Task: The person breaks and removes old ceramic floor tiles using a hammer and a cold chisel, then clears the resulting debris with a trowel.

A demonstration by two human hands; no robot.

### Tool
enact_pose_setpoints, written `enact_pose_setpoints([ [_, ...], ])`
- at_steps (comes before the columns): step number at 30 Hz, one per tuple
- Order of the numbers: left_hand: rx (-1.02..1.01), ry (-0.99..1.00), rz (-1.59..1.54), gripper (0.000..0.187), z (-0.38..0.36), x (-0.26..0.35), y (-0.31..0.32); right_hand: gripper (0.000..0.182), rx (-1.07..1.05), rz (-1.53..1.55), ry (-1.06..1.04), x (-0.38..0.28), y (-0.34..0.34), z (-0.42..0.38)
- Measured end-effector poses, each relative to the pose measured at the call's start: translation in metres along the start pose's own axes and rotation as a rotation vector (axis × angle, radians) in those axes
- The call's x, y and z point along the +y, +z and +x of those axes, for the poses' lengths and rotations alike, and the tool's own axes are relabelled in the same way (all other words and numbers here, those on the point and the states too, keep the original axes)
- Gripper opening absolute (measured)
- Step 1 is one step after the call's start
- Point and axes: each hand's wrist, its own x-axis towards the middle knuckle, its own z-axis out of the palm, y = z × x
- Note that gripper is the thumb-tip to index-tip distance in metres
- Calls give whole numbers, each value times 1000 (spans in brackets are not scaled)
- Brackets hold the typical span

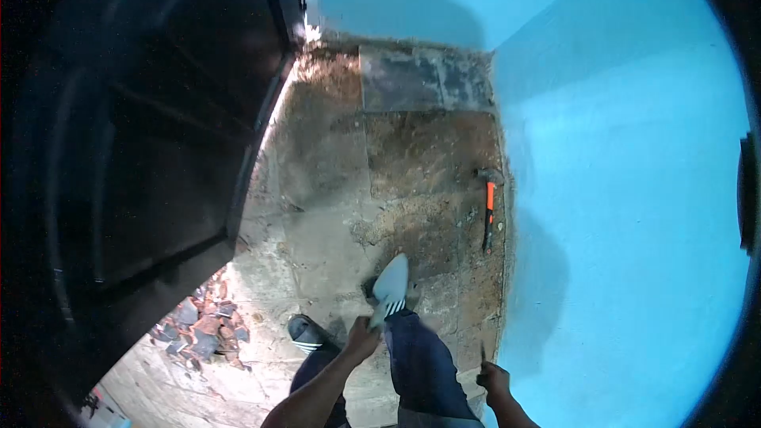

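Observation:
My left hand (pixel 362 338) is closed around the handle of a pointing trowel, whose pale leaf-shaped blade (pixel 392 279) points forward above my right foot. At the lower right, my right hand (pixel 495 380) is closed on a thin, dark, pointed tool (pixel 483 351); most of it is hidden in my fist, so its kind does not show. Ahead of that hand, a hammer (pixel 489 214) with an orange and black handle lies on the floor along the right wall.
Dirty floor (pixel 325 238) has rough brown patches and dark tiles (pixel 404 78) at the far end. A black door (pixel 158 150) stands at left, with broken tile pieces (pixel 204 329) heaped by its edge. Blue walls (pixel 626 190) rise right and ahead. My sandalled feet (pixel 304 333) are below.

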Motion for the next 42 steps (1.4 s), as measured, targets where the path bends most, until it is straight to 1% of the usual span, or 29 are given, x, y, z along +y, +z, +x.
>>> enact_pose_setpoints([
  [1,-36,-109,-96,40,-43,28,-18,48,11,-3,-43,-19,-9,-23],
  [3,-45,-173,-317,42,-79,17,-27,46,142,248,81,-112,4,-93],
  [4,-46,-195,-425,43,-84,21,-34,46,121,246,21,-144,13,-106],
  [6,-59,-116,-370,46,-85,49,-47,46,83,228,-87,-189,30,-119],
  [7,-66,-81,-347,47,-79,62,-49,46,18,188,-143,-202,37,-112],
  [8,-24,-62,-321,49,-67,75,-48,47,-39,191,-213,-209,51,-102],
  [9,17,-45,-296,50,-44,93,-46,48,-94,191,-281,-217,68,-88],
  [11,78,-37,-260,52,15,131,-42,45,-189,296,-305,-210,111,-44],
  [12,95,-50,-247,51,45,155,-39,44,-200,177,-336,-212,130,-27],
  [13,159,37,-208,48,67,188,-35,42,-215,55,-363,-213,145,-11],
  [14,223,122,-170,46,89,228,-29,42,-279,-45,-454,-211,154,9],
  [16,302,160,-146,41,127,315,-17,42,-414,-187,-396,-214,151,28],
  [18,274,169,-171,42,194,359,-6,42,-553,-275,-124,-246,127,27],
  [19,317,199,-141,44,237,370,1,40,-533,-414,-421,-286,114,24],
  [20,360,230,-107,45,274,382,6,42,-546,-424,-392,-303,108,33],
  [22,413,201,50,49,323,425,11,45,-564,-434,-326,-326,102,48],
  [24,387,329,2,48,400,418,7,47,-486,-428,-410,-344,97,59],
  [26,371,225,-182,49,403,457,16,48,-377,-444,-494,-348,95,67],
  [27,366,176,-278,49,404,473,20,51,-370,-420,-474,-352,94,69],
  [30,332,149,-414,48,427,485,18,53,-359,-364,-503,-348,93,76],
  [31,378,196,-251,50,432,490,17,53,-381,-375,-518,-349,93,78],
  [32,433,237,-87,52,436,495,16,52,-395,-373,-478,-350,94,78],
  [33,449,265,-132,52,440,499,17,52,-405,-370,-441,-352,94,76],
  [34,412,228,-158,53,471,482,6,51,-415,-368,-404,-355,93,75],
  [36,342,150,-205,56,534,448,-17,52,-438,-348,-437,-355,91,78],
  [38,344,62,-279,56,511,485,-6,53,-454,-330,-470,-354,90,80],
  [39,345,23,-278,55,493,506,2,53,-493,-306,-214,-371,87,76],
  [40,345,-9,-201,55,460,534,10,50,-486,-350,-232,-378,86,76],
  [42,312,-17,-237,54,454,525,18,44,-485,-444,-263,-386,83,75],
])
